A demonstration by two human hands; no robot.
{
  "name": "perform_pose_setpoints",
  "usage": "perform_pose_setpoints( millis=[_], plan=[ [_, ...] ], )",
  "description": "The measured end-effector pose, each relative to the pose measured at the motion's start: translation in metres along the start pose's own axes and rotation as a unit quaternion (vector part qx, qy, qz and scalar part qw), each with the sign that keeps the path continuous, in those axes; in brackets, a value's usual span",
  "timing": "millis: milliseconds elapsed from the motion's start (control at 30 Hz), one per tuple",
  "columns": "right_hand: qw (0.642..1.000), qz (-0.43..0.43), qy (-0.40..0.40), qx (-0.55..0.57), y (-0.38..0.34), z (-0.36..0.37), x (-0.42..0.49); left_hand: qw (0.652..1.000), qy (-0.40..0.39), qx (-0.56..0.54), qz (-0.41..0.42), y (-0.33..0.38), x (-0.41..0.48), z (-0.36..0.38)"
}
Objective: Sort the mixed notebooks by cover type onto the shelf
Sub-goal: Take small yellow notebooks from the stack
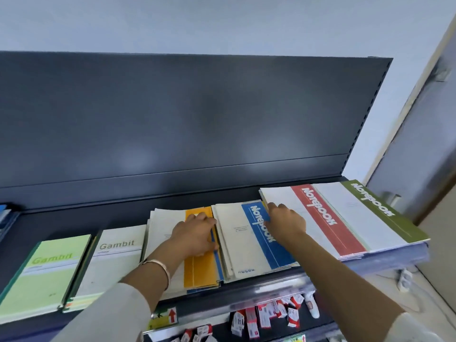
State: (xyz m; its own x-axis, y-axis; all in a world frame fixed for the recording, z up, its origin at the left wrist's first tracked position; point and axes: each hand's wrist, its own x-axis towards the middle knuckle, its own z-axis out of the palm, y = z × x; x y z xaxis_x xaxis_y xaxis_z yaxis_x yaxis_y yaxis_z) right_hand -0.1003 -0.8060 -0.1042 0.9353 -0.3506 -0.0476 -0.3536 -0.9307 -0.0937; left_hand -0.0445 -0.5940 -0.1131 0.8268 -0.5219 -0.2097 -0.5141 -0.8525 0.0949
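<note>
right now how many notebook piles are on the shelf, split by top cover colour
light green Gambit pile: 1
white Gambit pile: 1
yellow band pile: 1
blue band pile: 1
red band pile: 1
olive band pile: 1
total: 6

Pale sleeves (pixel 111 314) both arms; thin bangle (pixel 161 265), possibly metal, left wrist.

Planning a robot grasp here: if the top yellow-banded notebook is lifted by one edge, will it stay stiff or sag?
Likely sags: the yellow-banded white paper-covered notebook looks thin and soft. Probably light, being so slim. It may slide when pushed: under the left hand, a blue-edged notebook pokes out askew beneath it.
</note>
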Motion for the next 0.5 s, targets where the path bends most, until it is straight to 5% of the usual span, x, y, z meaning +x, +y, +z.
perform_pose_setpoints(
  millis=[100, 200, 500],
  plan=[
    [0.992, -0.109, 0.027, -0.053, -0.014, 0.0, -0.007, 0.999, -0.017, 0.004, -0.027, 0.003, -0.003, 0.0],
    [0.975, -0.208, -0.071, -0.04, -0.029, 0.01, -0.014, 0.999, -0.023, 0.003, -0.047, 0.005, -0.007, 0.004],
    [0.973, -0.198, -0.114, -0.034, -0.033, 0.021, -0.004, 0.998, -0.007, -0.029, -0.054, 0.007, -0.016, -0.001]
  ],
)
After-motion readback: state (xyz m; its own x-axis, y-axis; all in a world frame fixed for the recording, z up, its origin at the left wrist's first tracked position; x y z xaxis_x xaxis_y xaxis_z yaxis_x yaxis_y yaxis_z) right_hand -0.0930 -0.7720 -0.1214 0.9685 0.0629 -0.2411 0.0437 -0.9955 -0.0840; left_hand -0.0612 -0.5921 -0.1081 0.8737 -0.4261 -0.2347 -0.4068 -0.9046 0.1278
